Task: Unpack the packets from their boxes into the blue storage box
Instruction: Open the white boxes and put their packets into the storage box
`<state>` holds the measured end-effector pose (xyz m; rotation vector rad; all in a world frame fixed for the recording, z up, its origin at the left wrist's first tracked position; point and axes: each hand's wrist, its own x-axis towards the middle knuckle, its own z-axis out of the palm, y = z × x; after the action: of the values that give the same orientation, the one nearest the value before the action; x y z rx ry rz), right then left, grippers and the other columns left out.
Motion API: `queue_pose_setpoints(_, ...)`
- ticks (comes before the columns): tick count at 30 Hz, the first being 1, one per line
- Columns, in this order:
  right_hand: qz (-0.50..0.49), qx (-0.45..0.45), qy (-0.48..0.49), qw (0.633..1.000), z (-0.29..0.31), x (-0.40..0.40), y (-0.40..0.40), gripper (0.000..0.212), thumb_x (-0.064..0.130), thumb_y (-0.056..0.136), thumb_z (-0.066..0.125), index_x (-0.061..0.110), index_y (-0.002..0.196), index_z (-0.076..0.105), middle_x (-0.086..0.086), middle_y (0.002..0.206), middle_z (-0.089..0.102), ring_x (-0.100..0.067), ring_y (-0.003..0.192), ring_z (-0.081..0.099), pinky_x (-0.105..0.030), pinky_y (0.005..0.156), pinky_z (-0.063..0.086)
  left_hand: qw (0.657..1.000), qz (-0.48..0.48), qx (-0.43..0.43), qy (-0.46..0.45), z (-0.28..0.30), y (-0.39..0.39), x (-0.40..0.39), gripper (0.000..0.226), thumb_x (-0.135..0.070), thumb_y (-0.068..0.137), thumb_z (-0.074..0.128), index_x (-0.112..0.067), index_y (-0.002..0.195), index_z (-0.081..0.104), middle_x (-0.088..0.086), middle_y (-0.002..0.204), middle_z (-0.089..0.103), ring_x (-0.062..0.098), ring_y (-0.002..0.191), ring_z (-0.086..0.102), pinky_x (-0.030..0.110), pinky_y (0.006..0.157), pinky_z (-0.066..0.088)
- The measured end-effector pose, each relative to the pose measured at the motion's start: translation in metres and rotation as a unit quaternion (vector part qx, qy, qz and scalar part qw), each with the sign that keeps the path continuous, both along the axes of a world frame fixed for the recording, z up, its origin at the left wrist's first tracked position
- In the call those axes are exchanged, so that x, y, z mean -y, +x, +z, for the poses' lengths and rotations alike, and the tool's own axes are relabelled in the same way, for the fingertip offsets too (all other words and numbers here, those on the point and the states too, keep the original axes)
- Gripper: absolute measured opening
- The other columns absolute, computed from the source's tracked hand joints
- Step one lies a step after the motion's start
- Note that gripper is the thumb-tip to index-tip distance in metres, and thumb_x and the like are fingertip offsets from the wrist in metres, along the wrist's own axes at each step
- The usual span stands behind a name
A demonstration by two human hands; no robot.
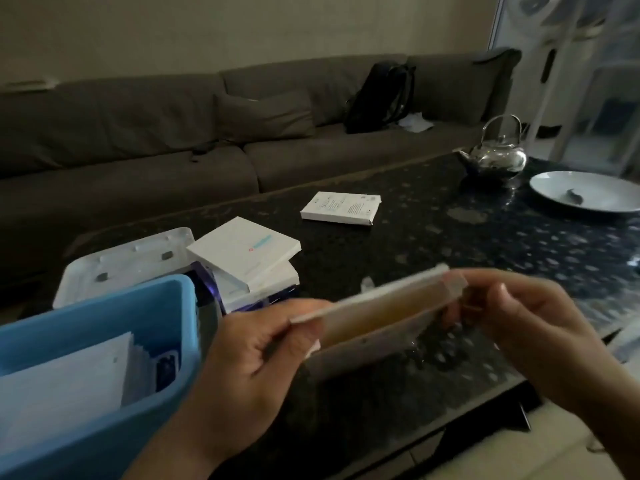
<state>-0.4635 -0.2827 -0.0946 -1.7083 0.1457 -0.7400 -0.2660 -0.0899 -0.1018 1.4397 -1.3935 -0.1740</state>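
Observation:
I hold a flat white box [377, 304] edge-on above the dark table, its open side facing me. My left hand [256, 355] grips its left end. My right hand [519, 317] pinches the flap at its right end. The blue storage box [173, 306] stands at the lower left with several white packets [69, 382] inside. Behind it, two white boxes [249, 258] are stacked. Another white box [341, 207] lies flat further back on the table.
The storage box's white lid [121, 265] lies upside down behind it. A shiny metal teapot [495, 155] and a white plate [585, 192] sit at the table's far right. A grey sofa [173, 133] with a black backpack [381, 95] runs along the back.

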Motion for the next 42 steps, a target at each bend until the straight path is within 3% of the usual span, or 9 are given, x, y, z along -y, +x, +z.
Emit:
queue_pose_setpoints(3, -0.02, 0.014, 0.005, 1.0, 0.017, -0.009, 0.028, 0.027, 0.05, 0.077, 0.063, 0.03, 0.09, 0.076, -0.002, 0.089, 0.074, -0.015, 0.085, 0.07, -0.022, 0.071, 0.058, 0.998, 0.043, -0.044, 0.007, 0.014, 0.004, -0.005, 0.03, -0.051, 0.089, 0.052, -0.03, 0.097, 0.073, 0.009, 0.08, 0.069, 0.03, 0.078, 0.064, 0.052, 0.063, 0.056)
queue_pose_setpoints(8, -0.011, -0.003, 0.124, 0.992, 0.005, -0.015, 0.056, 0.007, 0.016, 0.07, 0.072, 0.023, 0.069, 0.073, 0.001, 0.083, 0.07, -0.012, 0.08, 0.065, -0.027, 0.071, 0.052, 0.994, 0.107, 0.027, 0.009, 0.008, 0.009, -0.003, 0.021, -0.044, 0.094, 0.052, -0.042, 0.109, 0.067, -0.025, 0.101, 0.069, -0.001, 0.1, 0.065, 0.009, 0.072, 0.051)
queue_pose_setpoints(12, 0.0, -0.012, 0.117, 0.993, -0.006, -0.01, 0.061, 0.012, 0.032, 0.07, 0.071, 0.026, 0.079, 0.076, 0.001, 0.086, 0.072, -0.011, 0.083, 0.067, -0.025, 0.073, 0.057, 0.987, 0.142, 0.039, -0.061, 0.003, 0.003, 0.004, 0.02, -0.025, 0.095, 0.057, -0.034, 0.111, 0.063, -0.027, 0.107, 0.068, -0.006, 0.103, 0.064, 0.006, 0.075, 0.049)
queue_pose_setpoints(15, 0.027, 0.014, 0.075, 0.997, -0.007, -0.008, 0.066, 0.035, 0.053, 0.066, 0.077, 0.031, 0.093, 0.076, 0.0, 0.094, 0.073, -0.012, 0.087, 0.068, -0.029, 0.075, 0.057, 0.98, 0.157, 0.056, -0.107, 0.001, 0.004, 0.003, 0.019, -0.024, 0.092, 0.059, -0.03, 0.108, 0.066, -0.024, 0.109, 0.069, -0.004, 0.101, 0.066, 0.008, 0.077, 0.051)
queue_pose_setpoints(19, -0.031, 0.055, -0.01, 0.998, -0.004, -0.012, 0.07, 0.024, 0.03, 0.08, 0.069, 0.03, 0.103, 0.074, 0.001, 0.086, 0.069, -0.003, 0.077, 0.064, -0.015, 0.064, 0.052, 0.976, 0.172, 0.049, -0.126, 0.0, 0.004, 0.004, 0.023, -0.026, 0.088, 0.058, -0.033, 0.11, 0.063, -0.035, 0.102, 0.066, -0.008, 0.098, 0.065, 0.004, 0.071, 0.05)
queue_pose_setpoints(23, -0.079, 0.07, -0.142, 0.984, -0.012, -0.012, 0.07, 0.026, 0.05, 0.086, 0.061, 0.035, 0.106, 0.071, 0.003, 0.095, 0.071, -0.021, 0.084, 0.067, -0.036, 0.064, 0.056, 0.971, 0.19, 0.049, -0.136, -0.001, -0.001, 0.006, 0.013, -0.027, 0.092, 0.058, -0.036, 0.098, 0.065, -0.032, 0.097, 0.067, -0.007, 0.089, 0.065, 0.003, 0.065, 0.048)
queue_pose_setpoints(28, -0.104, 0.1, -0.159, 0.977, -0.015, -0.014, 0.073, 0.024, 0.044, 0.091, 0.059, 0.027, 0.102, 0.073, 0.007, 0.097, 0.075, -0.02, 0.086, 0.071, -0.042, 0.068, 0.057, 0.971, 0.178, 0.065, -0.142, -0.006, -0.002, 0.008, 0.014, -0.024, 0.094, 0.057, -0.03, 0.106, 0.063, -0.024, 0.1, 0.067, -0.009, 0.088, 0.062, 0.002, 0.068, 0.045)
queue_pose_setpoints(34, -0.096, 0.103, -0.176, 0.974, -0.016, -0.019, 0.073, 0.025, 0.04, 0.096, 0.051, 0.029, 0.105, 0.072, 0.02, 0.104, 0.072, -0.003, 0.092, 0.07, -0.013, 0.072, 0.053, 0.974, 0.166, 0.053, -0.145, -0.008, 0.005, 0.007, 0.023, -0.041, 0.098, 0.048, -0.031, 0.113, 0.061, -0.035, 0.105, 0.063, -0.006, 0.102, 0.063, 0.006, 0.073, 0.051)
queue_pose_setpoints(42, -0.084, 0.06, -0.14, 0.985, -0.014, -0.015, 0.073, 0.022, 0.032, 0.086, 0.057, 0.034, 0.103, 0.071, 0.012, 0.103, 0.074, -0.014, 0.1, 0.07, -0.033, 0.076, 0.06, 0.98, 0.149, -0.044, -0.126, -0.012, 0.004, 0.01, 0.015, -0.03, 0.093, 0.057, -0.028, 0.104, 0.067, -0.013, 0.098, 0.07, 0.015, 0.1, 0.067, 0.016, 0.072, 0.055)
